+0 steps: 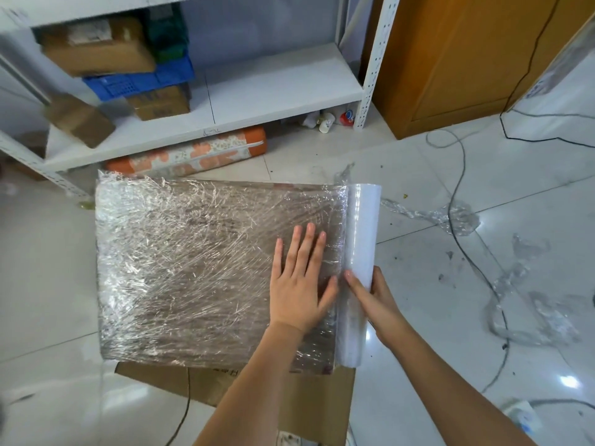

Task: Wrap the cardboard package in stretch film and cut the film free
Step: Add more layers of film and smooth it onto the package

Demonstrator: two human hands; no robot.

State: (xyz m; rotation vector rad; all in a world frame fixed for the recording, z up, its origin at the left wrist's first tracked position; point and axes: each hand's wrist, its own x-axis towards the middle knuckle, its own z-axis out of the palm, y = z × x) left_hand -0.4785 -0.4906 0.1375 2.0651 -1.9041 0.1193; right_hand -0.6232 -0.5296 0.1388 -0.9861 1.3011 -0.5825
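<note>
The flat cardboard package (193, 268) lies on the floor, its top covered in wrinkled stretch film. The white film roll (360, 252) lies along the package's right edge, its film still joined to the wrap. My left hand (299, 281) presses flat on the film near that edge, fingers straight and spread. My right hand (373, 300) grips the roll's lower half from the right, thumb on the roll's left side.
A flat cardboard sheet (306, 400) lies under the package's near edge. White metal shelving (273, 91) with boxes and a blue crate stands behind, an orange bundle (193, 152) at its foot. Film scraps (450, 217) and cables (467, 252) litter the tiled floor to the right.
</note>
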